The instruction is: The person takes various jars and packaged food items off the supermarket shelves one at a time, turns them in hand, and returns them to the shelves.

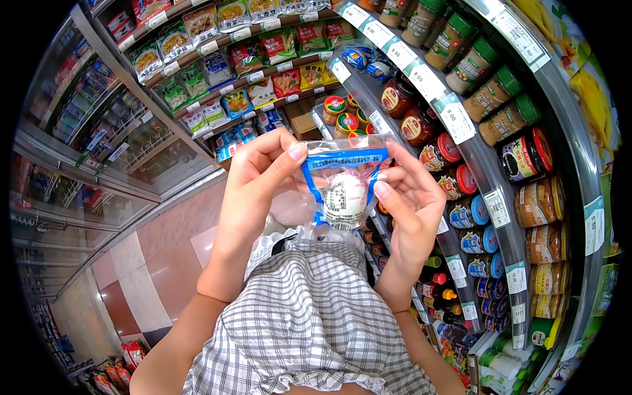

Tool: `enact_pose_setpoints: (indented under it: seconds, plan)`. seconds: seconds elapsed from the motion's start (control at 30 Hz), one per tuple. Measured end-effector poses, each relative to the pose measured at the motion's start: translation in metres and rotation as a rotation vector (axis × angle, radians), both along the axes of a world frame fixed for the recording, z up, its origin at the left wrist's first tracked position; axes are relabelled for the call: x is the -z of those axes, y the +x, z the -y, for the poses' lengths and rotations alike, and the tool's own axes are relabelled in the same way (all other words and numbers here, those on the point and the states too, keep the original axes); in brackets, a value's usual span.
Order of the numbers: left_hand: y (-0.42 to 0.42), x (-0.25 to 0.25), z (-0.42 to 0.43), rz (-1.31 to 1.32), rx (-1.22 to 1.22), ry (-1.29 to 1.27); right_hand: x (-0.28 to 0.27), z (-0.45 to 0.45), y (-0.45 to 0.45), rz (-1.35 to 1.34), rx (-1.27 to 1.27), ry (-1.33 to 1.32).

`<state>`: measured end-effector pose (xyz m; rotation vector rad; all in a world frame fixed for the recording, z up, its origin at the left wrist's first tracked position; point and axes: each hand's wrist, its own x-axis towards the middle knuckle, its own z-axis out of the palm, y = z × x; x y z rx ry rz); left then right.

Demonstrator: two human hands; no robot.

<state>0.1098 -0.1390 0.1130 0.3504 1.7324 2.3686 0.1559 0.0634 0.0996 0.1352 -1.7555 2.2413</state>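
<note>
A clear plastic packet with blue edges [345,191] is held up in front of the chest. Inside it shows something white and rounded, with printed text and a barcode. My left hand [266,171] pinches the packet's upper left corner between thumb and fingers. On the other side, my right hand [409,201] grips the upper right edge, its thumb on the front and its fingers partly behind the packet.
Shelves of jars [484,240] and green-capped bottles [471,66] curve along the right. Bagged foods [247,56] fill shelves ahead. Glass-doored coolers [99,125] stand at the left, beside a tiled floor [145,289]. More packets [112,378] lie at the lower left.
</note>
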Motion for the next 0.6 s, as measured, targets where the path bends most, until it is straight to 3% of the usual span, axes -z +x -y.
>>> enact_pose_setpoints:
  seconds: [0.3, 0.6]
  plan:
    - [0.001, 0.000, 0.001, 0.019, -0.027, -0.045, 0.002, 0.000, 0.003, -0.014, -0.012, -0.022]
    - [-0.008, 0.008, 0.007, 0.152, 0.147, 0.090, 0.005, 0.000, 0.005, -0.017, -0.046, -0.132]
